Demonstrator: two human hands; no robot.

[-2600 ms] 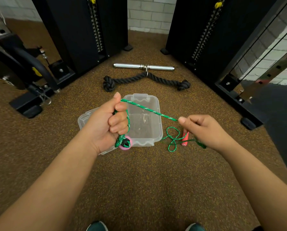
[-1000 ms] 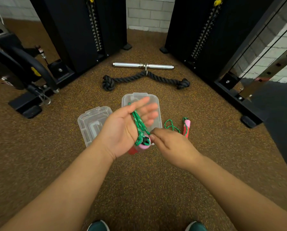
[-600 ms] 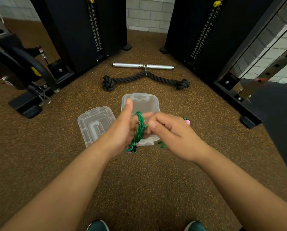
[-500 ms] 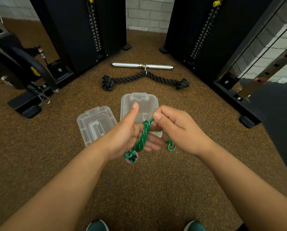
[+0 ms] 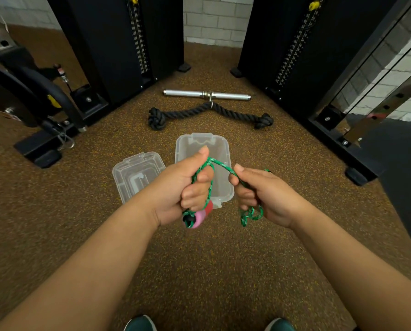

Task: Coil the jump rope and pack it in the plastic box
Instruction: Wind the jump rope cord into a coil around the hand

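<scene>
My left hand (image 5: 183, 187) grips the coiled rope (image 5: 220, 164) and its pink handle (image 5: 199, 217); my right hand (image 5: 264, 194) pinches the rope's free strand, perhaps looped below. Both hover above the open box (image 5: 201, 144).

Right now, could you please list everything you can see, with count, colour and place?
jump rope: one, green cord, pink handle, wound round the left hand, strung to the right hand
plastic box: one, clear, on floor beyond the hands
lid: one, clear, on floor left of box
black rope attachment: one, black, floor beyond box
metal bar: one, silver, floor beyond the rope attachment
weight stacks: two, black, left and right
shoes: two, teal, bottom edge
left hand: grip on coils
right hand: grip on cord
</scene>
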